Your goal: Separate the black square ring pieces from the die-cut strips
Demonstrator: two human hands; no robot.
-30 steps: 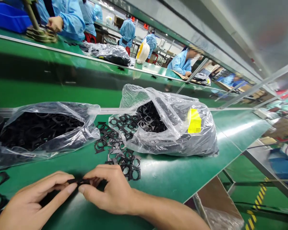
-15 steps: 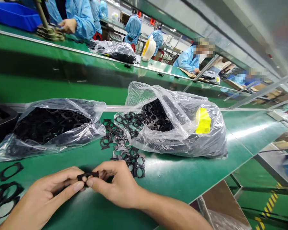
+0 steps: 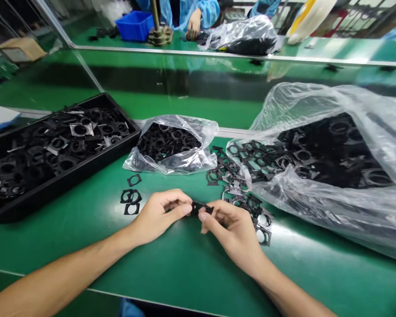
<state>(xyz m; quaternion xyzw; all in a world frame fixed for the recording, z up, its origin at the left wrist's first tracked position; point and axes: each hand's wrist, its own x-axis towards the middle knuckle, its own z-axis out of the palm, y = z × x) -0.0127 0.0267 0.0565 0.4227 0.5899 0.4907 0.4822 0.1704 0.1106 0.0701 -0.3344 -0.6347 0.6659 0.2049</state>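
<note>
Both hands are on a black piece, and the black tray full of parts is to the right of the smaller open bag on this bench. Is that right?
Not quite: the head view shows the black tray to the left of the smaller open bag. The left hand and right hand are indeed on a black piece.

Glossy green and bare metal, brightly lit.
A green desk (image 3: 171,273) fills the foreground, pale glare (image 3: 280,233) at right. Behind it a shiny green band (image 3: 218,105), streaked dark, lies between two metal rails (image 3: 232,132); a far desk (image 3: 366,50) stands beyond, a metal post (image 3: 54,24) slanting at upper left.
</note>
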